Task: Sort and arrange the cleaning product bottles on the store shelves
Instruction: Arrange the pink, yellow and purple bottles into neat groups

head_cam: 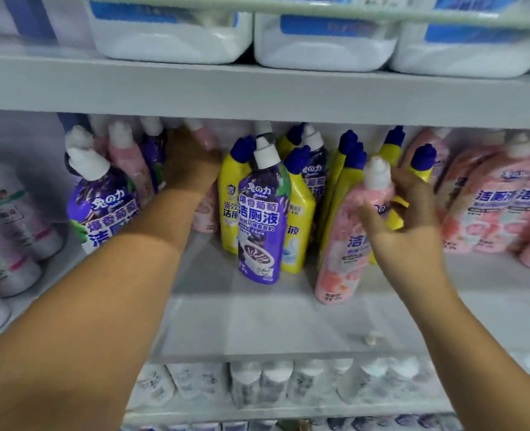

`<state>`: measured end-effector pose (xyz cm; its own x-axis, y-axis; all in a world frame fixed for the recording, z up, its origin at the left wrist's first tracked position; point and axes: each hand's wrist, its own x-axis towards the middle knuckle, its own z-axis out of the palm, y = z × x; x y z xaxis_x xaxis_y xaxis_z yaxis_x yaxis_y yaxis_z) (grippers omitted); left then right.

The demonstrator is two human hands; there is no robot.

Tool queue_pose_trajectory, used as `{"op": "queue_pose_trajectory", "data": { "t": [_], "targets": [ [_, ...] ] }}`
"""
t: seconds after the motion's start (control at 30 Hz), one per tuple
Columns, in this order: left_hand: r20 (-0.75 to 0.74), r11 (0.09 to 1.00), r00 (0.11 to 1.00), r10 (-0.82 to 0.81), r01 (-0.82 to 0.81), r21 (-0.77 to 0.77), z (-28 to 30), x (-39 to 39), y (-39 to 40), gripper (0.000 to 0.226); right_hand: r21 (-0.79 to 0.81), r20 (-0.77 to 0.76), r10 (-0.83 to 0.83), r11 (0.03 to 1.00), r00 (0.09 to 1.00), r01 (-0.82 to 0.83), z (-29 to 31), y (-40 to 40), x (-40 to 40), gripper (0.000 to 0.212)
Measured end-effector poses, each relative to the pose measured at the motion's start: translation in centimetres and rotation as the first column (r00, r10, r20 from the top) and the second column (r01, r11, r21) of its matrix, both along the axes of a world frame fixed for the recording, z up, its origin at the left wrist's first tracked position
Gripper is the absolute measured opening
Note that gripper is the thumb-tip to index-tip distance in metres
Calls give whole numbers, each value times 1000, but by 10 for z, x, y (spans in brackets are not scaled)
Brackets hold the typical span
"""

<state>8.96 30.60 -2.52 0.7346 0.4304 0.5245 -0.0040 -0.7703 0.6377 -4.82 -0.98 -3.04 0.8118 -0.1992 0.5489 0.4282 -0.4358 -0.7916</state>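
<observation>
Right hand (403,213) grips pink bottle (347,231); left hand (189,163) apparently likewise.

Soft, even, bluish light; edges bowed and smeared with blur, centre labels fairly sharp.

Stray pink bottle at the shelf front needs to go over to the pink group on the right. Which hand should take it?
Right. The right hand is already against the pink bottle, and the pink group stands just to its right. The left hand is reaching deep among the bottles at the left.
</observation>
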Motion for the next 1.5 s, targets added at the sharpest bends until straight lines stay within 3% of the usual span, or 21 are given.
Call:
{"op": "queue_pose_trajectory", "data": {
  "t": [0.17, 0.27, 0.5, 0.6, 0.77, 0.97, 1.1, 1.23, 1.43, 1.5],
  "targets": [
    [-12, 998, 998, 55, -54, 23, 11, -41, -19, 63, -57, -182, 194, 977, 964, -207, -8, 0, 13, 90],
    [98, 998, 993, 66, -64, -25, 0, -60, -23, 64, 20, -176, 211, 977, 962, -211, -16, 2, 12, 87],
    [327, 982, 928, 179, -149, -115, -12, -131, -39, 62, 29, -161, 223, 975, 961, -221, -24, -1, 18, 92],
    [409, 994, 906, 111, -103, -42, -11, -169, -50, 58, 26, -148, 224, 975, 963, -223, -25, 0, 19, 93],
    [256, 992, 965, 49, -18, -122, -8, -204, -72, 52, 27, -117, 223, 975, 968, -221, -26, 3, 15, 94],
    [173, 992, 984, -30, 50, -115, -27, -202, -90, 79, 145, -119, 188, 975, 975, -170, -42, 8, 3, 79],
    [68, 900, 984, -163, 176, -399, -73, -208, -88, 119, 136, -180, 143, 983, 973, -120, -51, 10, -7, 74],
    [-12, 865, 991, -134, 112, -488, -105, -212, -98, 107, 82, -223, 124, 991, 967, -108, -50, 3, -2, 70],
    [52, 796, 971, -234, 221, -564, -101, -214, -153, 92, 113, -225, 131, 988, 965, -108, -41, -40, -7, 70],
    [94, 787, 964, -247, 257, -560, -97, -215, -184, 98, 112, -224, 142, 987, 964, -120, -38, -71, -11, 69]
  ]
}}
